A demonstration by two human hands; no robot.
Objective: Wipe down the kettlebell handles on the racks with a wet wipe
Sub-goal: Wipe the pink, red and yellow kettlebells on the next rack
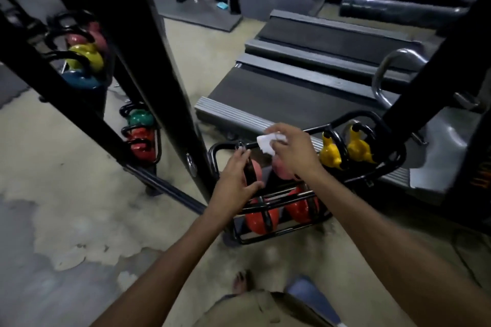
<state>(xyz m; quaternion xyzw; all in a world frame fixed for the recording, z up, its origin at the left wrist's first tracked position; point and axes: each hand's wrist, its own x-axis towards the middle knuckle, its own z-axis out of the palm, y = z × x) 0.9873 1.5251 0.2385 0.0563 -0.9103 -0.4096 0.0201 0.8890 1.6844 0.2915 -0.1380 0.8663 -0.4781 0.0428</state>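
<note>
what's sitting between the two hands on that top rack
In the head view, a pink kettlebell with a black handle sits between the left hand and the right hand, which holds a white wipe.

Head view, single wide-angle camera: worn on the person's head, facing forward and steeply down. Both forearms enter from the bottom edge; left hand (233, 180) and right hand (292, 148) sit near frame centre, close to the lens. The low kettlebell rack (353, 178) lies just below, seen from above. Floor (79, 207) fills the left; treadmill decks (305, 71) recede toward the top. Edges bow from lens distortion.
</note>
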